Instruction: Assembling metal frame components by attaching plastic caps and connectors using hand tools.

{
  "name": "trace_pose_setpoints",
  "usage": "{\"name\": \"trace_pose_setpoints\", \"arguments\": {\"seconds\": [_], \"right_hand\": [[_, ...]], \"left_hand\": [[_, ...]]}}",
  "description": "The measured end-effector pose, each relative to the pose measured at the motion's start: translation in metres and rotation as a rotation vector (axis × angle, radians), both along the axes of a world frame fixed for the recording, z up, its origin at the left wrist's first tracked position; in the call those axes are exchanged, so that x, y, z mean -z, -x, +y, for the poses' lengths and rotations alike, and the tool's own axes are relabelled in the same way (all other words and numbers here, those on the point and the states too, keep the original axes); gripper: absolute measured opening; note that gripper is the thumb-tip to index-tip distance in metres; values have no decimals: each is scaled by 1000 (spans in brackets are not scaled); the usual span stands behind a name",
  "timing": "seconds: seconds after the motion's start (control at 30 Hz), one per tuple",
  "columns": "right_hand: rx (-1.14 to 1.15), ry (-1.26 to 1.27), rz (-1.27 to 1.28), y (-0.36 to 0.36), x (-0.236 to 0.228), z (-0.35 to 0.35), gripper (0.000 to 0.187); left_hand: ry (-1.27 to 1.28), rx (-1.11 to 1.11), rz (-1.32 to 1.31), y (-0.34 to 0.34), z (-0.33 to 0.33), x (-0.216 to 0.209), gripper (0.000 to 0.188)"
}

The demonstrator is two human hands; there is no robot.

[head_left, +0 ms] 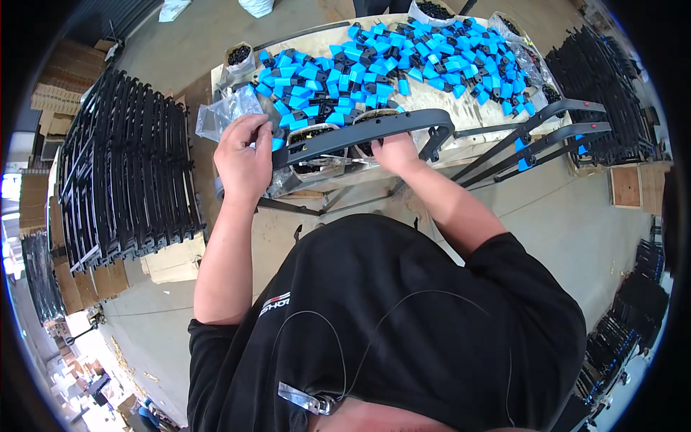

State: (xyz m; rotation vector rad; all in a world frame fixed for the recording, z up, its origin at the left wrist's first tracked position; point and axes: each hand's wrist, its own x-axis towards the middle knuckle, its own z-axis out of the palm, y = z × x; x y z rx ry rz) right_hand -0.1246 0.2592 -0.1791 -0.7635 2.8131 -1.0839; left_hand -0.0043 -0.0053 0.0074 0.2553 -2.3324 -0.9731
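A long dark grey curved frame part (pixel 374 129) lies across the near edge of the wooden worktable (pixel 317 39). My left hand (pixel 243 160) grips its left end, fingers curled beside a clear plastic bag (pixel 224 111). My right hand (pixel 394 153) sits under the frame's middle, next to a round tub of small black parts (pixel 311 147); what its fingers hold is hidden. A big heap of blue and black plastic pieces (pixel 403 65) covers the table behind the frame.
Stacks of black frames stand at the left (pixel 126 169) and far right (pixel 601 93). Two more grey frame bars (pixel 536 137) jut off the table's right end. Bags of black parts (pixel 239 56) sit on the table corners. Cardboard boxes (pixel 61 86) line the left.
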Motion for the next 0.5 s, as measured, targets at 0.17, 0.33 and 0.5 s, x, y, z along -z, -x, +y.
{"name": "trace_pose_setpoints", "arguments": {"seconds": [0.17, 0.33, 0.5], "right_hand": [[-103, -593, -35, 39, 45, -7, 42], [-208, -663, -56, 42, 41, -13, 32], [-319, -715, 2, 51, 40, -5, 29]], "left_hand": [[3, 11, -5, 1, 1, 4, 13], [-46, 30, -36, -5, -3, 3, 12], [-82, 77, -55, -7, -3, -5, 10]]}}
